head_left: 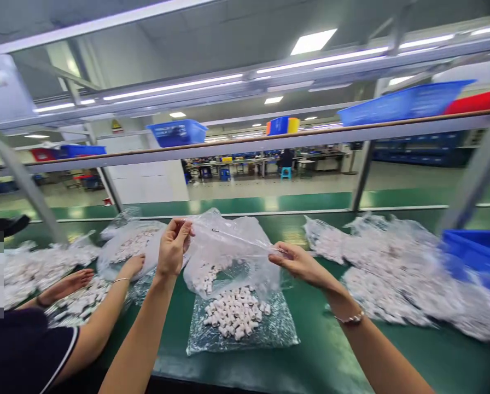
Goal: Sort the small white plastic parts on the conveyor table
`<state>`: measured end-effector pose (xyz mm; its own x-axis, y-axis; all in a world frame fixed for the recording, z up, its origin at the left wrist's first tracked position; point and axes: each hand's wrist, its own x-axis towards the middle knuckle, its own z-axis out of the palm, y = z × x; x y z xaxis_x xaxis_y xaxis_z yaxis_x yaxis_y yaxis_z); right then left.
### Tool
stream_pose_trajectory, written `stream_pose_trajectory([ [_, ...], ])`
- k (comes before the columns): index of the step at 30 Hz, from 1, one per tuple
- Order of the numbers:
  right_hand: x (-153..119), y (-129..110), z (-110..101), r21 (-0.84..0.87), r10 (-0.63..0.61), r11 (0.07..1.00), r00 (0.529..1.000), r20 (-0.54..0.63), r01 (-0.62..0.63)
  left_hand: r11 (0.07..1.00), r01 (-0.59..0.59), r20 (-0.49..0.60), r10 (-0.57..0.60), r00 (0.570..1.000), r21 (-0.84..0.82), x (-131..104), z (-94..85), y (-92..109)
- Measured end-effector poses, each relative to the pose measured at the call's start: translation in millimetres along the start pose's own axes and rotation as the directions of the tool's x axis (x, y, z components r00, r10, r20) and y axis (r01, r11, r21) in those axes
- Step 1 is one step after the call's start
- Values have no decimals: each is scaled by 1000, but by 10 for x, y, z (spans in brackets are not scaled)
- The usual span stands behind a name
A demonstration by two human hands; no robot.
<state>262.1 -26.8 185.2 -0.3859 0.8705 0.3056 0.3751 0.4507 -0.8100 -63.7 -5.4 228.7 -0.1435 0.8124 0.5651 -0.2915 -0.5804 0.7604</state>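
Green counter (314,334) fills the near ground, and on it, close to the person, lies bubble wrap (269,335) bearing a pile of small white pieces (237,312). Just above and behind that pile, a clear bag (232,235) with more pieces in its lower left hangs between two hands: the left hand (174,247) pinches its upper left edge, the right hand (300,264) its right edge. I'd judge the film light, limp and slippery, best gripped at the rim; the pieces look hard, likely to roll. To the left, a co-worker's forearm (111,303) crowds that side; to the right, heaped filled bags (392,268) limit the room, with a blue bin (480,246) beside them. Farther back, a shelf (237,157) spans the view, carrying a blue tub (177,133); beyond stands a turquoise stool (286,172).
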Motion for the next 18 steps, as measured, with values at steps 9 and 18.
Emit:
stream_pose_trajectory([
  [9, 790, -30, 273, 142, -119, 985, 984, 132, 100, 937, 293, 61, -309, 949, 188, -469, -1410, -25],
  [18, 1082, 85, 547, 178, -122, 982, 937, 327, 66, 832, 502, 185, -545, 818, 235, -544, -1533, -276],
])
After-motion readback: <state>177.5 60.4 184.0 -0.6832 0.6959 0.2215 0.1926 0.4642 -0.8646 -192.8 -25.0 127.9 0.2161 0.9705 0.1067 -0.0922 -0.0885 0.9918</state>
